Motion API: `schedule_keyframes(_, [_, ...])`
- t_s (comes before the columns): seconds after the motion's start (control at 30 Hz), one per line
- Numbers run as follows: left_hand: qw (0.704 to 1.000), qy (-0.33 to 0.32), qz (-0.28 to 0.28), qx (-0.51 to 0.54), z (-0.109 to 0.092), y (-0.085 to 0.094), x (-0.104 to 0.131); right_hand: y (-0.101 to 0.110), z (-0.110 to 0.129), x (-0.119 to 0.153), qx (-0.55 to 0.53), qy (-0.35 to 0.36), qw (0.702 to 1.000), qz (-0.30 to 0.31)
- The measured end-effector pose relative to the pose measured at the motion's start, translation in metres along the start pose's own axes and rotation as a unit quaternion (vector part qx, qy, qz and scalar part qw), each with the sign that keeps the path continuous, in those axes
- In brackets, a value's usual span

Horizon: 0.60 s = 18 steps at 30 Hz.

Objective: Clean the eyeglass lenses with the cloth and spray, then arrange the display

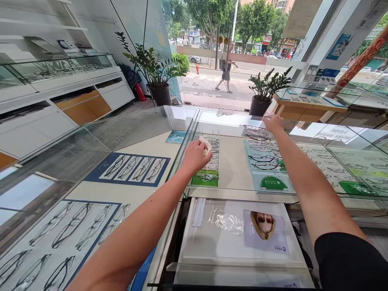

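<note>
My left hand [197, 157] is closed around a crumpled white cloth [206, 146], held at the glass top of a display case [230, 178]. Beyond it, near the far edge of the same case, is my right hand [274, 123]. Its fingers are bent together, and what they grip, if anything, is hidden. Just left of that hand lie some eyeglasses [256, 131]. Below the glass, more eyeglasses [263, 158] rest in rows on a pale blue display card [256, 178]. A green card [204, 180] lies under the left hand.
A left-hand case holds eyeglasses on a blue-edged board [104, 171]. Nearer me, an open drawer or shelf [209, 250] holds clear plastic wrap [228, 222] and a printed picture [266, 230]. Potted plants [159, 91] stand beyond, and a person [226, 72] walks outside.
</note>
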State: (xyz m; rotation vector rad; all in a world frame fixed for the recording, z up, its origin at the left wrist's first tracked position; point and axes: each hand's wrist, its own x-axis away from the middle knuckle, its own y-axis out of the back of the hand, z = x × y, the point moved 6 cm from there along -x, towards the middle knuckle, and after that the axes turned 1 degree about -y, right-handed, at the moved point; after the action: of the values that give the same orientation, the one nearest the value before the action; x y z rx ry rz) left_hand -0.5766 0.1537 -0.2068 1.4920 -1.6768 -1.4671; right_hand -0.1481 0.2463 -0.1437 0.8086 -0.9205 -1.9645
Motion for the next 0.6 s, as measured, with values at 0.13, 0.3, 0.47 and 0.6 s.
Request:
schedule_keyframes(0.13, [1.000,-0.001,-0.001,0.004,0.000,0.000,0.000,0.007,0.004,0.005,-0.013,0.018,1.000,-0.014])
schedule_keyframes(0.3, [1.000,0.000,-0.002,0.008,0.002,0.000,-0.002,0.042,0.001,0.012,-0.017,0.054,0.996,-0.068])
schedule_keyframes(0.47, [1.000,-0.008,-0.007,0.000,0.004,-0.001,-0.006,0.093,-0.052,0.024,-0.003,0.048,0.993,-0.111])
schedule_keyframes(0.6, [1.000,-0.011,-0.011,0.001,0.005,-0.002,-0.009,0.127,-0.129,0.044,0.011,0.001,0.988,-0.151])
